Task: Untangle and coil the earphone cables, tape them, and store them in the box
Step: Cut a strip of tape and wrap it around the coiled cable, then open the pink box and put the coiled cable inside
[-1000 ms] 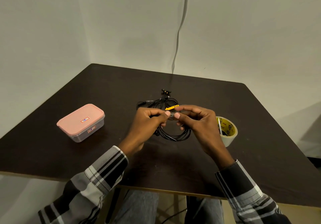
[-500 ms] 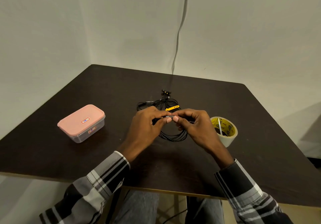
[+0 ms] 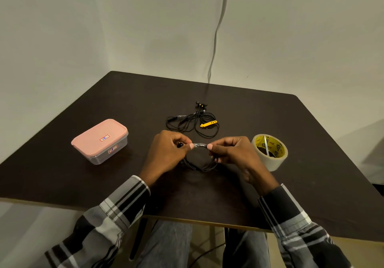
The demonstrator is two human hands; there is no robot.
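Black earphone cable, wound into a small coil [image 3: 200,162], is held just above the dark table [image 3: 311,184] between both hands. A short strip of clear tape [image 3: 200,144] is stretched across the top of the coil, and each end of it is pinched: by the thumb and forefinger of the left hand [image 3: 167,155] on one side, and by those of the right hand [image 3: 232,153] on the other. The remaining fingers of both hands are curled inward, with the coil's strands passing beneath them. A small dark earbud is seen beside the left thumb. A second set of earphones [image 3: 193,121], black with a yellow inline piece, is left loose and tangled on the table beyond the hands, well apart from them. A roll of tape [image 3: 270,152], yellow on its inner core, is stood just beside the right hand. A pink-lidded box [image 3: 99,141] with clear walls is set to the left, its lid closed. Plaid sleeves are worn on both forearms.
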